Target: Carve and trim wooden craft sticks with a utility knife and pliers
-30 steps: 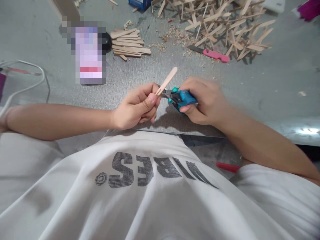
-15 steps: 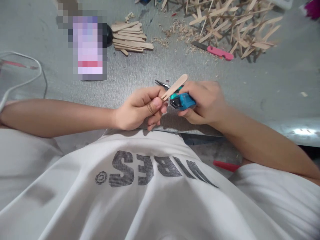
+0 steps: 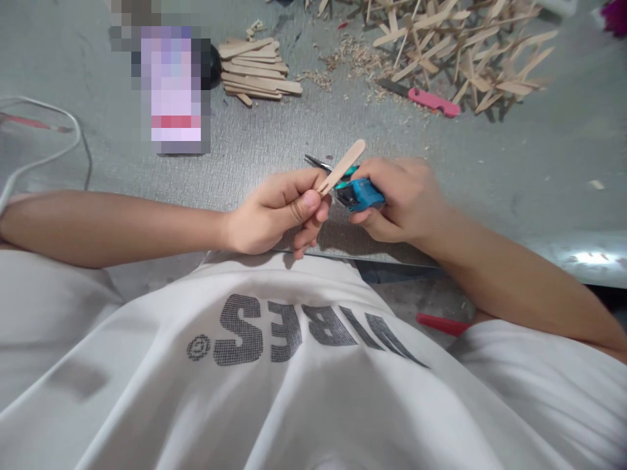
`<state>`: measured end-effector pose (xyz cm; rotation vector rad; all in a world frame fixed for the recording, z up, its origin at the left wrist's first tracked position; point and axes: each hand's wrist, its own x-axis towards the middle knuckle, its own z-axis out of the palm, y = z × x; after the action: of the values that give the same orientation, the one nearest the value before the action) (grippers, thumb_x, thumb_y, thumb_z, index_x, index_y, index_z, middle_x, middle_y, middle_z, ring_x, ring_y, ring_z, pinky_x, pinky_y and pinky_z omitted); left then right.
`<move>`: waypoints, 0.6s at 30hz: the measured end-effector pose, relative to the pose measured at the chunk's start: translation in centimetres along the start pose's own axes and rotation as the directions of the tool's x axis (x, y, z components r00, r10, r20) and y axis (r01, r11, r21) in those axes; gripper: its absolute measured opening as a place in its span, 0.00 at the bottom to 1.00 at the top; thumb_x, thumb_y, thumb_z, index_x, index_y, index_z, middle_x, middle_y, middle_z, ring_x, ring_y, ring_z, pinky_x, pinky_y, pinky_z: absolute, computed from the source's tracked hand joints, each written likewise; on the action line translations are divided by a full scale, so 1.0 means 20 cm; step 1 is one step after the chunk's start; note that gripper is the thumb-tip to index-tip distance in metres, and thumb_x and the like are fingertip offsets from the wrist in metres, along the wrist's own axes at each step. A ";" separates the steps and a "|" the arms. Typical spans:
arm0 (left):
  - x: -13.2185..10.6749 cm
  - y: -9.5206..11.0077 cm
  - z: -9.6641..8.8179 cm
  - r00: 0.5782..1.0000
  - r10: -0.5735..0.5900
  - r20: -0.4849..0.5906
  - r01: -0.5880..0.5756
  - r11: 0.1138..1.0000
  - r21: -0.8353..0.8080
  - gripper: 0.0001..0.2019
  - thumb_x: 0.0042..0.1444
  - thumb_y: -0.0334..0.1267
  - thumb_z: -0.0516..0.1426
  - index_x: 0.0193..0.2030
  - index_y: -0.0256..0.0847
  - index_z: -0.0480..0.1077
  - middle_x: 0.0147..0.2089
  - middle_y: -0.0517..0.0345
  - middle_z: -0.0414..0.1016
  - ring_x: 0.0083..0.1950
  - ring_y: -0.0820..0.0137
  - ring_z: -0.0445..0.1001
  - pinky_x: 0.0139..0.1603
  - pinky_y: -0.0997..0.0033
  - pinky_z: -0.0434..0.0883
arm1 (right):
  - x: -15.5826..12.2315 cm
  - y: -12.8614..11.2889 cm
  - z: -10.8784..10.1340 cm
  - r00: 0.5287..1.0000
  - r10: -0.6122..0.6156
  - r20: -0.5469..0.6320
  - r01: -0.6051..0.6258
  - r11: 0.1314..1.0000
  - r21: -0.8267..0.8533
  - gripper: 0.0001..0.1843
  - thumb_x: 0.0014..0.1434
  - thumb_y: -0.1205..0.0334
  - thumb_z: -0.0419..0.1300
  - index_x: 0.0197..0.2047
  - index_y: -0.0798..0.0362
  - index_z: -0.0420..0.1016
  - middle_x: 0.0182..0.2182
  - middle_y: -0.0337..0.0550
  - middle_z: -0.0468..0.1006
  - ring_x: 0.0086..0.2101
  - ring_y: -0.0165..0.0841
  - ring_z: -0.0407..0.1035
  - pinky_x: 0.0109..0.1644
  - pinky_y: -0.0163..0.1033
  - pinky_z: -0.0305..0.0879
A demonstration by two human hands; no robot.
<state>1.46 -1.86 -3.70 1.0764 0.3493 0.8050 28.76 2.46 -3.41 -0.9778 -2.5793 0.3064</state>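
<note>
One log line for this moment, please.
left hand: holds wooden stick | right hand: grips blue tool | nearby: pink-handled blade, stick pile

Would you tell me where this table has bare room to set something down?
The widest bare patch lies between the loose stick pile and the right forearm, apart from small scraps. A smaller one lies between the stick bundle and the left hand. Crowding: shavings and pink knife beside the pile; held stick and blue tool mid-picture.

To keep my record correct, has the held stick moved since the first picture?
Yes: judged against the resting knife, the stick has moved slightly toward the shirt.
</note>
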 end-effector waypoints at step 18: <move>0.00 -0.03 -0.03 1.000 0.001 0.025 -0.002 0.998 0.056 0.30 0.77 0.70 0.68 0.41 0.45 0.68 0.23 0.70 0.71 0.20 0.74 0.76 0.32 0.70 0.84 | 0.02 0.03 0.00 0.983 -0.167 -0.079 0.174 0.980 0.093 0.40 0.84 0.20 0.45 0.50 0.48 0.78 0.32 0.44 0.79 0.28 0.37 0.70 0.35 0.47 0.57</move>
<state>1.27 -1.57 -4.49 1.1380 0.3520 0.7866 28.89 3.08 -3.47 -0.7139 -2.5361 0.3432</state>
